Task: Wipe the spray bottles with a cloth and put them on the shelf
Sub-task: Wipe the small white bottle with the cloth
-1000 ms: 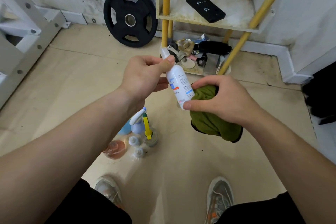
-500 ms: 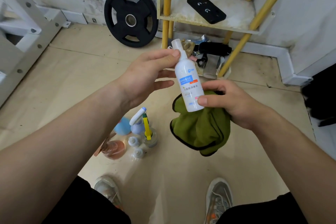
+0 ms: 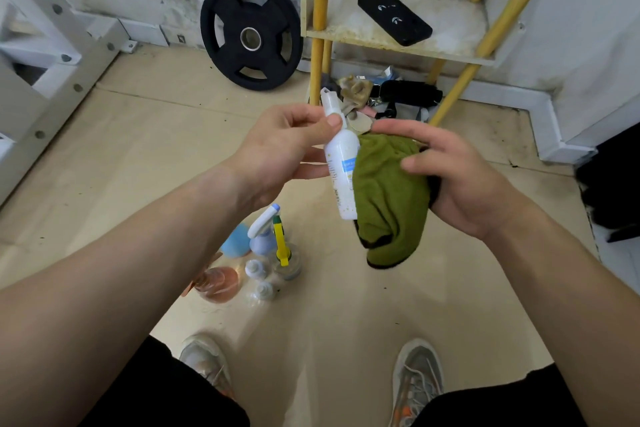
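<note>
A slim white spray bottle (image 3: 341,163) with a blue label hangs nearly upright in mid-air. My left hand (image 3: 287,146) pinches its neck just under the nozzle. A green cloth (image 3: 389,198) with a dark edge lies against the bottle's right side. My right hand (image 3: 453,177) holds that cloth from behind, thumb across it and index finger stretched over its top. Several other spray bottles (image 3: 263,253) stand on the floor below my left wrist. The yellow-legged shelf (image 3: 388,42) stands ahead against the wall.
A black phone (image 3: 394,17) lies on the shelf board. Clutter (image 3: 391,97) fills the shelf's bottom level. A black weight plate (image 3: 250,32) leans on the wall. A white metal frame (image 3: 45,55) stands at the left. My shoes (image 3: 417,381) are at the bottom.
The bottle has turned about its axis, so its label now faces right. The cloth has moved from under the bottle's base up along its right side, and my right thumb has left the bottle.
</note>
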Demonstrator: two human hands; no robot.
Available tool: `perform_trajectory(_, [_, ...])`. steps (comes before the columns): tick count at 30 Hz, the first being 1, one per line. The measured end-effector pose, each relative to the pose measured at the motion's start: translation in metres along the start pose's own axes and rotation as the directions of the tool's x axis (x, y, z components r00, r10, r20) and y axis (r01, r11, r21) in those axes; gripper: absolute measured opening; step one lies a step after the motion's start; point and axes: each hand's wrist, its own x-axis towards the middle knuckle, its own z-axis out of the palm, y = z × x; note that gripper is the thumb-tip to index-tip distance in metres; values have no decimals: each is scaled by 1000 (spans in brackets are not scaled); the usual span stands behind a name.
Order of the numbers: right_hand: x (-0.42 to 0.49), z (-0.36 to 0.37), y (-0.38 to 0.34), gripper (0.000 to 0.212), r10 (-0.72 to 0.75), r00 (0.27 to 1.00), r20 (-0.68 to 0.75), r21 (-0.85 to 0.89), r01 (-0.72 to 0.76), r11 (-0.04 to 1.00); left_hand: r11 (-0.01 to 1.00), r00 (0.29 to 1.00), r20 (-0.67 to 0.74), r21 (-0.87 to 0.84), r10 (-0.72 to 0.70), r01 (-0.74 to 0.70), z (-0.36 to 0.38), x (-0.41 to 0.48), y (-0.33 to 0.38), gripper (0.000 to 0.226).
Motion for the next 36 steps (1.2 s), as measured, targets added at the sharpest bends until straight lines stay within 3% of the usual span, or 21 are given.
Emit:
perform_trajectory(4, [0,5,4,54,-190,980,-67,-374,152,915,1000,999,-39,-13,-22,22,10,-3,-4,17])
perform_trajectory(8, [-1,16,4,32,-378,912,-159,-520,249,817,997,997,-31,-2,-71,71,31,-12,-14,23])
perform_trajectory(11, [1,18,4,25,-361,917,-171,-509,232,829,997,995,-67,-8,-78,77,36,-12,-15,24])
perform_trajectory(14, [0,20,4,31,-305,944,-129,-516,199,833,997,989,-126,7,-76,77,30,-7,-12,27])
perform_trajectory(18, [-5,26,3,42,-242,964,-114,-606,126,785,995,981,-167,13,-98,101,28,-6,-15,23])
perform_trajectory(25, [-9,37,8,41,-241,960,-141,-684,81,725,995,950,-299,-8,-94,96,19,1,-12,27])
perform_trajectory(30, [-8,38,11,34,-309,912,-270,-640,70,765,998,972,-225,20,-61,67,27,-4,-14,31])
perform_trajectory(36, [-1,35,14,30,-270,896,-353,-479,75,874,997,994,-88,36,-63,66,31,-8,-12,18])
